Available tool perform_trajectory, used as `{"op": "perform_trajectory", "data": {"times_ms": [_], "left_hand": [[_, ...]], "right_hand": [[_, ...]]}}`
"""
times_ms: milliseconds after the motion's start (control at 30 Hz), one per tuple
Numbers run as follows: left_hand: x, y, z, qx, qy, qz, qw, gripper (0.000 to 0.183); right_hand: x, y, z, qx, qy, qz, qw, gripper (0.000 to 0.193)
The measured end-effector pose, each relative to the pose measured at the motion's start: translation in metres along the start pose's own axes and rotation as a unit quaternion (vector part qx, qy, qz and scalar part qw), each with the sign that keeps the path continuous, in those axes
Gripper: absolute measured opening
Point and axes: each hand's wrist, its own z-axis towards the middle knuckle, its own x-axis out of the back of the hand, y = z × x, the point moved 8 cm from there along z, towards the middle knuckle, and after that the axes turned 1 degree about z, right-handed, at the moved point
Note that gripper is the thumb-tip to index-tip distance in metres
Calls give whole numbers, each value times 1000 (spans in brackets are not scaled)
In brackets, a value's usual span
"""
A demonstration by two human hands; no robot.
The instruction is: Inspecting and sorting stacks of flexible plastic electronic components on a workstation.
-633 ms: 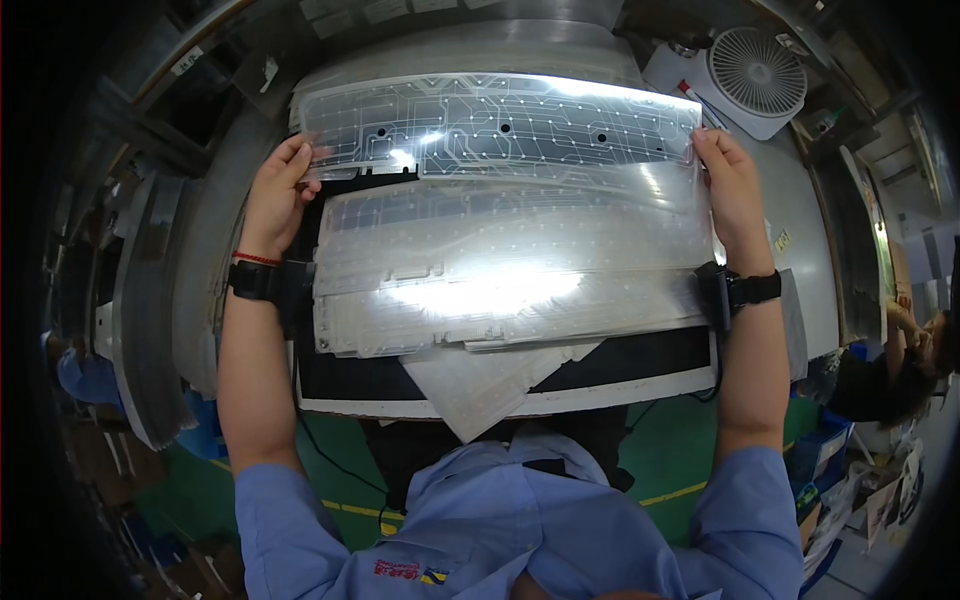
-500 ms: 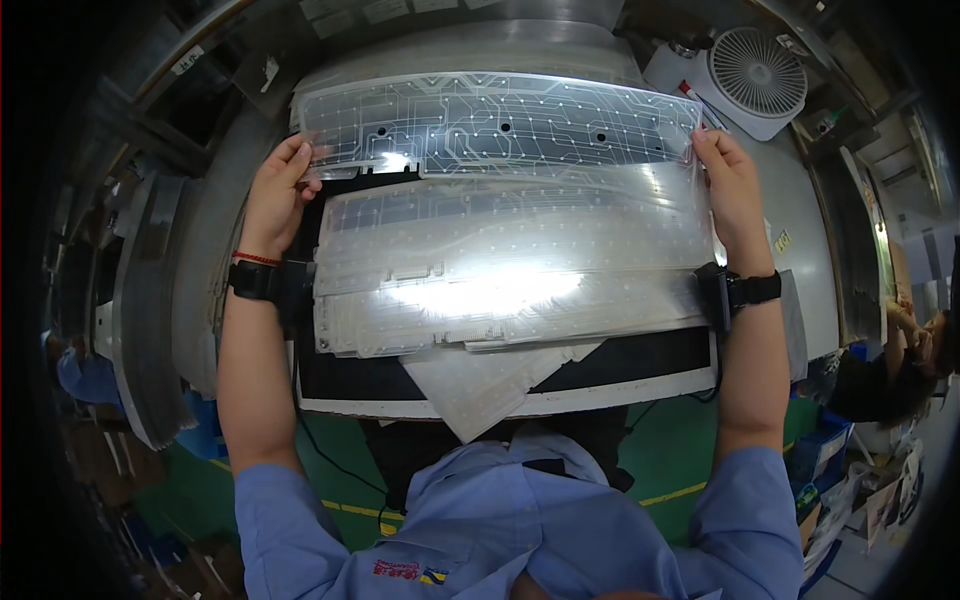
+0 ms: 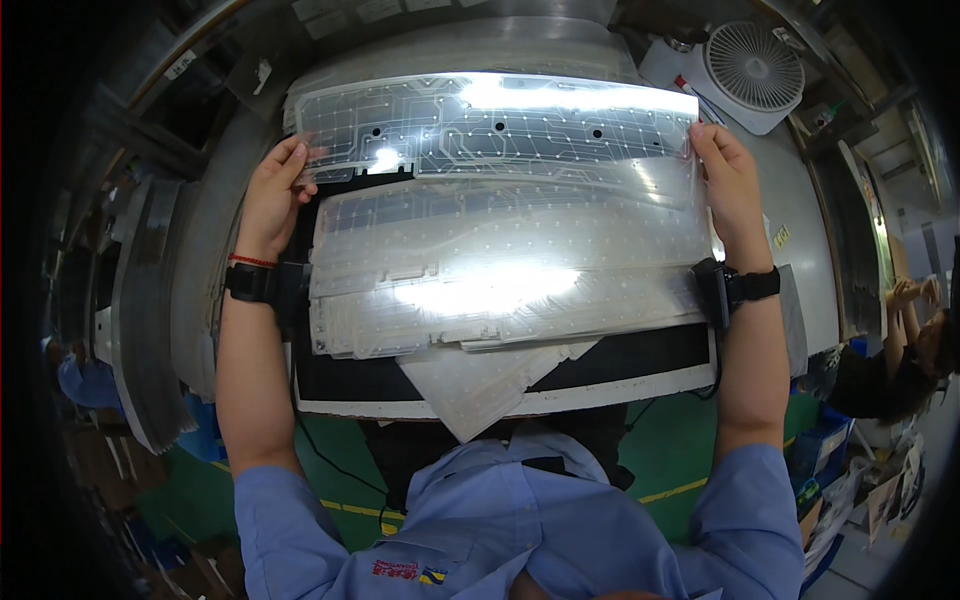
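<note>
A clear plastic keyboard circuit sheet [image 3: 470, 128] with pale traces and a few dark round spots is stretched between my hands. My left hand [image 3: 275, 195] pinches its left end between thumb and fingers. At the opposite end, my right hand [image 3: 725, 180] grips the edge with the thumb on top. Below the held sheet lies a pile of similar translucent sheets [image 3: 400, 240], with a bright glare across its middle. One loose sheet [image 3: 465, 395] pokes out at an angle under the pile, over the near edge of the black work surface [image 3: 640, 365].
A white fan [image 3: 755, 70] stands at the back right, with a red-capped marker [image 3: 685, 85] beside it. More stacked sheets [image 3: 470, 45] lie behind the held one. Tall stacks [image 3: 150, 310] rise at the left. Another person [image 3: 905, 350] is at the far right.
The held sheet has tilted slightly, and a bright glare now runs along its far right edge. Both hands keep their grip. The other person's hands have shifted.
</note>
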Motion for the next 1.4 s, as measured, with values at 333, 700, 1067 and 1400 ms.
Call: {"op": "perform_trajectory", "data": {"times_ms": [333,700,1067,1400], "left_hand": [[-4,3,-1,4,3,-1,1000,28],[15,-6,8,-26,4,-94,995,28],[11,12,-1,-46,45,-122,990,38],[-17,3,-7,34,-53,-25,998,44]], "right_hand": [[4,5,2,0,-2,-8,1000,23],[3,5,4,-5,-14,-14,1000,21],[-4,10,-4,-55,-55,-172,982,17],[0,4,-1,0,-16,-100,995,15]]}}
